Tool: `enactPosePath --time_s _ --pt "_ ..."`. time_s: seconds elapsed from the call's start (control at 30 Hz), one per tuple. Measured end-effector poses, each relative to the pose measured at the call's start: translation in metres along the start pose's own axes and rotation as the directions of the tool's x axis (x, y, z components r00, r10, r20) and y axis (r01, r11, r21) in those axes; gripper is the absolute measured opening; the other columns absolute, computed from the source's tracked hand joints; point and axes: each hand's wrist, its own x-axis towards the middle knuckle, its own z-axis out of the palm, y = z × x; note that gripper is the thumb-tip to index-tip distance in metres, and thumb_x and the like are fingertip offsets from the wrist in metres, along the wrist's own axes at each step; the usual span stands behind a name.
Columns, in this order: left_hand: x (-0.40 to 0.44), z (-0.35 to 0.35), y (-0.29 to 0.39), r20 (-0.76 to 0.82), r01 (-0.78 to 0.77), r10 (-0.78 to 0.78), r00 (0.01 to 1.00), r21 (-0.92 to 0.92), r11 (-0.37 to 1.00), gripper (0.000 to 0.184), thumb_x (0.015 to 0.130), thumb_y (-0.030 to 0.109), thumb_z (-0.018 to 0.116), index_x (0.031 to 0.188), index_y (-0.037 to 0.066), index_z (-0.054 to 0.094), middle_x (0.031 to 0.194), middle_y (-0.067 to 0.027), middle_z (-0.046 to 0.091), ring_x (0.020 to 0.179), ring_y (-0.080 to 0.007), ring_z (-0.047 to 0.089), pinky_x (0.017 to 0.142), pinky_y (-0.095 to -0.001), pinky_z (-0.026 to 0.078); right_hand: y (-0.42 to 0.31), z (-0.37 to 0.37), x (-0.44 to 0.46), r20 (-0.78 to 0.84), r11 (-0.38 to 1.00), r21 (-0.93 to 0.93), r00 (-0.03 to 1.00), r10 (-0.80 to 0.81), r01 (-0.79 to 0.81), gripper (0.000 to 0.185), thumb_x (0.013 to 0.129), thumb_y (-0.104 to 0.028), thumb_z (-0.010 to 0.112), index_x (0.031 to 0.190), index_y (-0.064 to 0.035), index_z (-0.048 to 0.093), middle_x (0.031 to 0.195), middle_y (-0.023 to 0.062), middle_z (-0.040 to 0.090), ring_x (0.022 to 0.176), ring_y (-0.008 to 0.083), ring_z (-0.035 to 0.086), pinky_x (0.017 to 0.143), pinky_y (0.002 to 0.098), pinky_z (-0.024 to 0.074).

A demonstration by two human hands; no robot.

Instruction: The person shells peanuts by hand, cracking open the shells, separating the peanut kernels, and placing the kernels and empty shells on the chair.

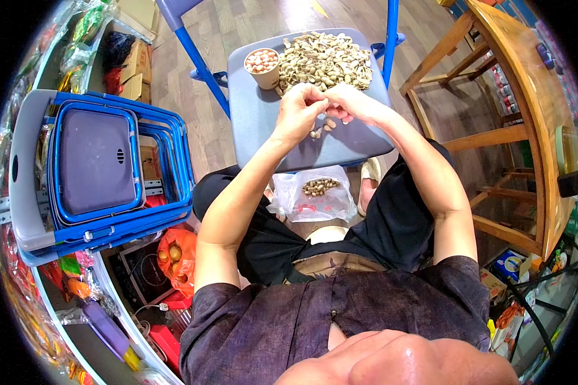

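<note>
On the seat of a blue-grey folding chair (257, 131) lies a wide heap of peanut shells (324, 61). A paper cup (262, 66) full of reddish-white peanut kernels stands at its left. My left hand (300, 110) and my right hand (347, 102) meet just in front of the heap, fingers pinched together. What lies between the fingertips is too small and hidden to name. A few loose shell pieces (327, 124) lie on the seat just below my hands. Unshelled peanuts (320, 187) sit in a white plastic bag (295, 202) below the seat edge, between my legs.
Folded blue chairs (99, 160) are stacked at the left, beside shelves of packaged goods (77, 285). An orange bag (180, 256) with round yellowish items is at lower left. A wooden table (526, 96) stands at the right. Wood-look flooring (196, 122) shows around the chair.
</note>
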Motion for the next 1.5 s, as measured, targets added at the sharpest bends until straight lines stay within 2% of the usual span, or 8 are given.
enactPosePath --time_s 0.33,0.53,0.6,0.73,1.0,1.07,1.2,1.5 --pt "0.001 0.005 -0.007 -0.06 -0.004 0.001 0.998 -0.048 0.999 0.005 0.084 0.003 0.067 0.086 0.002 0.063 0.079 -0.0027 0.065 0.073 -0.0083 0.06 0.065 -0.0227 0.049 0.012 0.003 0.006 -0.085 0.991 0.132 0.996 0.006 0.005 0.027 0.087 -0.026 0.049 0.069 -0.0075 0.054 0.058 -0.0041 0.042 0.047 0.0054 0.033 0.04 0.023 0.0248" --pt "0.008 -0.009 0.003 0.019 0.137 -0.141 0.99 -0.375 0.917 0.01 0.087 0.011 0.067 0.093 0.004 0.064 0.085 -0.0033 0.066 0.08 -0.0099 0.06 0.077 -0.026 0.048 -0.006 0.01 0.002 -0.144 0.954 0.295 0.989 -0.006 0.049 0.021 0.086 -0.022 0.051 0.072 -0.0068 0.056 0.056 -0.0048 0.038 0.047 0.0048 0.029 0.042 0.023 0.02" --pt "0.012 -0.013 0.003 0.169 0.281 -0.226 0.959 -0.644 0.712 0.015 0.088 0.014 0.067 0.1 0.005 0.064 0.09 -0.0031 0.065 0.085 -0.0116 0.06 0.082 -0.0269 0.047 -0.011 0.009 -0.001 -0.151 0.952 0.3 0.988 -0.02 0.065 0.02 0.085 -0.021 0.051 0.072 -0.0067 0.056 0.056 -0.005 0.036 0.047 0.0047 0.028 0.042 0.0231 0.0194" --pt "0.018 -0.02 0.002 0.328 0.361 -0.161 0.931 -0.76 0.54 0.015 0.09 0.011 0.064 0.104 0.005 0.063 0.096 -0.0063 0.066 0.087 -0.0136 0.061 0.086 -0.0299 0.048 -0.014 0.006 -0.004 -0.184 0.944 0.314 0.982 -0.041 0.099 0.021 0.086 -0.021 0.048 0.071 -0.0067 0.054 0.055 -0.004 0.037 0.047 0.0053 0.028 0.042 0.0234 0.0204" --pt "0.013 -0.019 0.005 0.283 0.341 -0.192 0.94 -0.751 0.565 0.022 0.093 0.016 0.062 0.11 0.004 0.063 0.099 -0.005 0.066 0.086 -0.0133 0.061 0.086 -0.0305 0.049 -0.006 -0.002 -0.002 -0.25 0.979 0.159 0.965 -0.086 0.128 0.025 0.086 -0.019 0.043 0.066 -0.0062 0.051 0.054 -0.0015 0.039 0.047 0.0078 0.035 0.04 0.0249 0.0261" --pt "0.013 -0.02 0.002 0.257 0.326 -0.201 0.945 -0.758 0.564 0.023 0.093 0.016 0.062 0.111 0.004 0.062 0.098 -0.0046 0.066 0.087 -0.0131 0.061 0.086 -0.0302 0.05 0.001 -0.009 0.001 -0.294 0.963 -0.236 0.935 -0.195 0.127 0.025 0.085 -0.019 0.042 0.067 -0.0047 0.052 0.057 0.0001 0.045 0.051 0.0103 0.043 0.043 0.0264 0.0329" --pt "0.017 -0.022 -0.001 0.221 0.304 -0.211 0.952 -0.748 0.59 0.027 0.093 0.019 0.062 0.116 0.003 0.061 0.096 -0.0033 0.065 0.084 -0.0123 0.062 0.082 -0.0284 0.051 0.007 -0.02 0.005 -0.223 0.935 -0.317 0.946 -0.234 0.156 0.019 0.085 -0.019 0.043 0.076 -0.0067 0.054 0.06 -0.0028 0.048 0.047 0.0063 0.038 0.041 0.0232 0.0288" --pt "0.015 -0.017 -0.002 0.172 0.248 -0.187 0.967 -0.48 0.841 0.025 0.094 0.017 0.06 0.115 0.003 0.062 0.095 -0.0006 0.065 0.079 -0.0093 0.058 0.077 -0.0232 0.048 -0.005 -0.002 0.001 -0.279 0.985 -0.125 0.948 -0.154 0.123 0.03 0.089 -0.029 0.047 0.082 -0.0043 0.062 0.066 0.0 0.054 0.055 0.0086 0.048 0.047 0.0234 0.0393"
